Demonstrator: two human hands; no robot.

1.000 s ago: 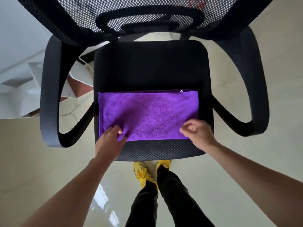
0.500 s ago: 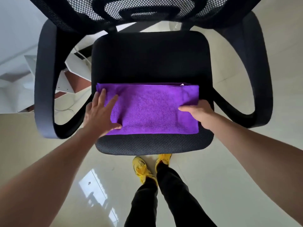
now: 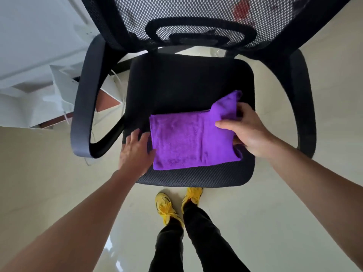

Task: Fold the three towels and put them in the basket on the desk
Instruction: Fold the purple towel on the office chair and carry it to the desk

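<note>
A purple towel (image 3: 182, 140), folded into a strip, lies across the front half of a black office chair seat (image 3: 186, 85). My right hand (image 3: 245, 130) grips the towel's right end and has it lifted and turned over toward the left. My left hand (image 3: 135, 152) rests flat with fingers apart on the seat, touching the towel's left edge. No basket, desk or other towels are in view.
The chair's mesh backrest (image 3: 196, 18) rises at the top, with black armrests at left (image 3: 86, 99) and right (image 3: 300, 99). White furniture (image 3: 29, 65) stands at the left. My legs and yellow shoes (image 3: 167, 207) are on the glossy floor below the seat.
My right hand has taken hold of the towel's right end and lifted it leftward. My left hand slid off the towel's top to its left edge.
</note>
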